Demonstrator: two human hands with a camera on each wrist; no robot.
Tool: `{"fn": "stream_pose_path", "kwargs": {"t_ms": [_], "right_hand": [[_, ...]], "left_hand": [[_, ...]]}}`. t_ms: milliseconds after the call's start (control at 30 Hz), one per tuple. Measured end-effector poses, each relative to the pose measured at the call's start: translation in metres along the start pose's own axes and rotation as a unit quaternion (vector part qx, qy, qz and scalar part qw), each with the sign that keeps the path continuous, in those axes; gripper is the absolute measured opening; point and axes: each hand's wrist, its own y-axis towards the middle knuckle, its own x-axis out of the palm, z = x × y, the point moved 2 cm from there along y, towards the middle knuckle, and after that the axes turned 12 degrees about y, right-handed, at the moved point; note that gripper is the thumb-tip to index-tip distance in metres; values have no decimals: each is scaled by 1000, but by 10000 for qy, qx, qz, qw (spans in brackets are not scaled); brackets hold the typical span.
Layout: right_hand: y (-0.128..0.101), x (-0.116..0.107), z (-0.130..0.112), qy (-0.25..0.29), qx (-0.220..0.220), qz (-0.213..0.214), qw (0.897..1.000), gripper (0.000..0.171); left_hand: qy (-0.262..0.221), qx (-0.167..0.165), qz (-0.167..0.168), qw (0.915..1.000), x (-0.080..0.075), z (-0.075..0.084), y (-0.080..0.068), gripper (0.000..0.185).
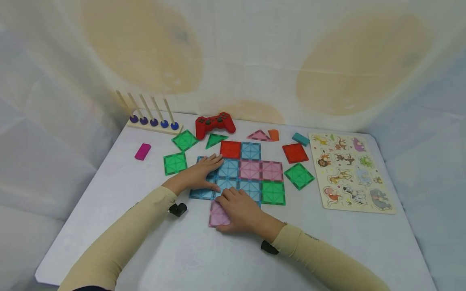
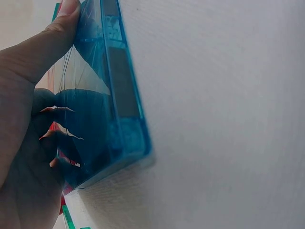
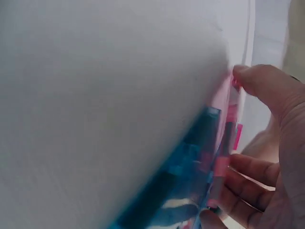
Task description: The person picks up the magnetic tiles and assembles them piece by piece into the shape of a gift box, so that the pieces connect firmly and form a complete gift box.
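Translucent square magnetic tiles lie edge to edge in a flat patch on the table. My left hand (image 1: 199, 173) rests on the blue tiles (image 1: 228, 167) at the patch's left side, its fingers spread. In the left wrist view, the thumb lies by the edge of a blue tile (image 2: 116, 86). My right hand (image 1: 243, 212) holds a pink tile (image 1: 217, 215) at the patch's front edge. In the right wrist view, the thumb is at one end of this pink tile (image 3: 231, 112) and the fingers are toward the other. The right hand hides part of a blue tile beneath it.
Loose green tiles (image 1: 299, 176) and a red tile (image 1: 295, 153) lie around the patch. Behind stand a peg counting board (image 1: 154, 127) and a red game controller (image 1: 214, 123). An animal puzzle board (image 1: 349, 173) is at right; a magenta block (image 1: 142, 151) is at left.
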Motion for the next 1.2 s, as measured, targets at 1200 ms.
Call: {"fn": "stream_pose_path", "kwargs": {"t_ms": [1200], "right_hand": [[-74, -20, 87, 1085, 1577, 688, 9791, 74]], "left_hand": [[-149, 141, 178, 9996, 18, 25, -29, 75]]}}
